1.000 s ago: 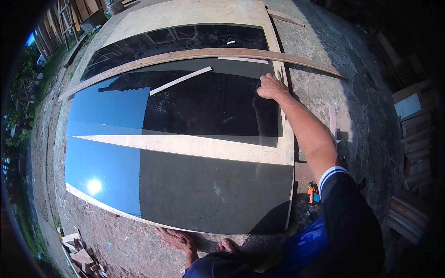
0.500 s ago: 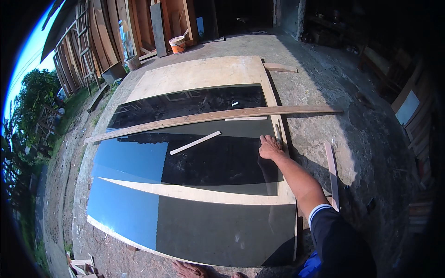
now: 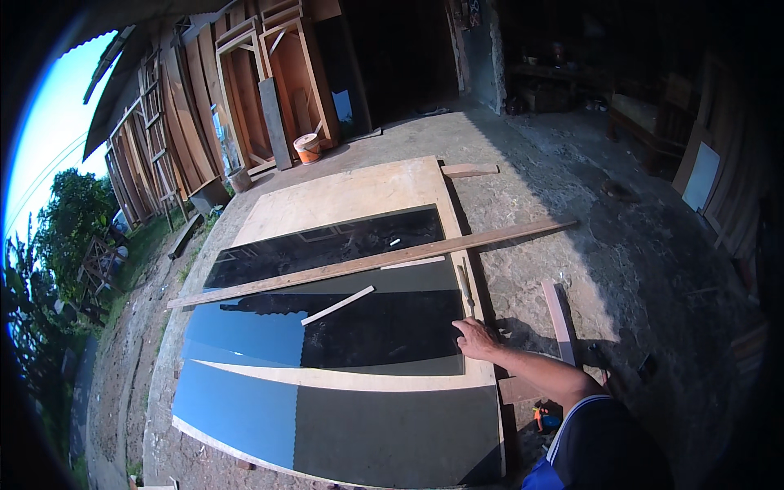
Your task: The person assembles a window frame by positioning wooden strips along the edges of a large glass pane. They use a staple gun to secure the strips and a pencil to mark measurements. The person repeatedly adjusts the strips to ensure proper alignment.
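Observation:
My right hand (image 3: pixel 477 340) is at the right edge of a dark glass sheet (image 3: pixel 384 339), close to its near right corner. Its index finger reaches out over the glass and the others look curled; whatever they may hold is hidden. Just beyond the hand, a slim tool or stick (image 3: pixel 465 286) lies along the pale plywood board (image 3: pixel 343 184) beneath the glass. Across the sheet runs a long wooden batten (image 3: pixel 367 263), overhanging both sides. A short thin wood strip (image 3: pixel 338 305) rests at an angle on the glass. My left hand is out of view.
Nearer me lies a second dark glass piece (image 3: pixel 392 429). A wood strip (image 3: pixel 559 321) and a small orange-and-black tool (image 3: pixel 539 418) are on the concrete at right. An orange bucket (image 3: pixel 307 149) stands at the back beside leaning planks and frames (image 3: pixel 237 98).
My view has tilted up and shifted. My right hand has come nearer along the glass's right edge, away from the slim stick. My left hand, earlier at the bottom edge, has left view.

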The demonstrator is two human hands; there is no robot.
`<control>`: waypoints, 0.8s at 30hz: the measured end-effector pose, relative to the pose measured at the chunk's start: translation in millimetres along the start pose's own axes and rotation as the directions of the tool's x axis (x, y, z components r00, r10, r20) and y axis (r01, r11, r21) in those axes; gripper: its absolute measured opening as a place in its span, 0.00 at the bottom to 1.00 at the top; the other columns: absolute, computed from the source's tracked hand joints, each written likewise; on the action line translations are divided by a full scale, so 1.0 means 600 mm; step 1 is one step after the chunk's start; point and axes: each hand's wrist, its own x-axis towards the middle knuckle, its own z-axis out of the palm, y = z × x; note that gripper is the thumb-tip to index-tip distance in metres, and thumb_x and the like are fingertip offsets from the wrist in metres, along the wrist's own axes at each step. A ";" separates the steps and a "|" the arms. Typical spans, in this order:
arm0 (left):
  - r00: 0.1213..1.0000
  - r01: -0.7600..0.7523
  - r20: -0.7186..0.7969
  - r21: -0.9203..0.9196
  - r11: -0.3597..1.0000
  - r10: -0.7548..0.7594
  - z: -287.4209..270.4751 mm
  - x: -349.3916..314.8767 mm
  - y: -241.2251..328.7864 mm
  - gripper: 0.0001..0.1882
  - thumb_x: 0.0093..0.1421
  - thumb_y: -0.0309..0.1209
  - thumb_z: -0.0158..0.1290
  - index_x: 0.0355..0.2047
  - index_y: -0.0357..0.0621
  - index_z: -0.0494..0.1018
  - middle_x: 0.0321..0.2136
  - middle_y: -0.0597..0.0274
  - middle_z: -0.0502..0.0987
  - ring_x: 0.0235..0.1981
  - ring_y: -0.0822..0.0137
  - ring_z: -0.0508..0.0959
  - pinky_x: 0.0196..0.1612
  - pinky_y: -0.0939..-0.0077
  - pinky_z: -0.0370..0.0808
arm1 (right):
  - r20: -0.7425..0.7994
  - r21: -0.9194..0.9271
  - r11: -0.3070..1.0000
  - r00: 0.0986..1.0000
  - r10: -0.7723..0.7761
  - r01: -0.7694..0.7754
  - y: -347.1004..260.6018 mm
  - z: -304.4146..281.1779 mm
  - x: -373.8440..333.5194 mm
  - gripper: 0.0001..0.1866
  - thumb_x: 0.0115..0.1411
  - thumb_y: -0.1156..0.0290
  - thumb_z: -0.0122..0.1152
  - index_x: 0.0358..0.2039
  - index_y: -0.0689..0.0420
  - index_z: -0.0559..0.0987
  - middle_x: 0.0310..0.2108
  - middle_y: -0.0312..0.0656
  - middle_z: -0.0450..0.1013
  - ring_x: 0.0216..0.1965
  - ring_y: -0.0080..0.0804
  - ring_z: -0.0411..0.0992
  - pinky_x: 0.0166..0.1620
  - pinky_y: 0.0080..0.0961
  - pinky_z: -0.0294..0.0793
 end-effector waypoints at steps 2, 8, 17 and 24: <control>0.999 0.001 0.046 -0.038 0.999 0.000 0.002 0.002 0.014 0.38 0.72 0.61 0.33 0.73 0.51 0.55 0.73 0.54 0.57 0.72 0.51 0.57 0.72 0.49 0.50 | -0.087 0.052 0.999 0.996 0.016 -0.011 0.016 -0.010 -0.011 0.27 0.57 0.73 0.59 0.58 0.59 0.74 0.52 0.54 0.71 0.55 0.52 0.72 0.59 0.43 0.72; 0.982 0.033 0.188 -0.156 0.987 -0.003 -0.015 -0.009 0.031 0.39 0.72 0.61 0.35 0.73 0.50 0.56 0.72 0.54 0.58 0.71 0.51 0.58 0.71 0.50 0.52 | -0.105 0.084 0.961 0.956 0.273 -0.265 0.035 -0.026 -0.009 0.25 0.59 0.70 0.59 0.59 0.55 0.75 0.51 0.53 0.74 0.53 0.51 0.75 0.55 0.42 0.75; 0.784 0.444 0.613 -0.448 0.776 -0.094 -0.151 -0.090 -0.125 0.40 0.71 0.62 0.38 0.72 0.49 0.57 0.72 0.54 0.59 0.70 0.51 0.61 0.70 0.51 0.55 | 0.016 0.481 0.703 0.807 0.591 -0.524 0.066 0.033 -0.049 0.24 0.60 0.71 0.57 0.58 0.61 0.76 0.49 0.49 0.78 0.52 0.39 0.76 0.56 0.33 0.75; 0.875 0.436 0.484 -0.770 0.466 -0.019 -0.215 -0.109 -0.044 0.36 0.72 0.57 0.42 0.70 0.45 0.61 0.67 0.52 0.66 0.64 0.52 0.69 0.67 0.53 0.62 | 0.253 0.728 0.342 0.697 0.671 -0.594 0.032 0.016 -0.081 0.05 0.56 0.74 0.54 0.30 0.58 0.78 0.31 0.39 0.74 0.34 0.31 0.78 0.41 0.26 0.83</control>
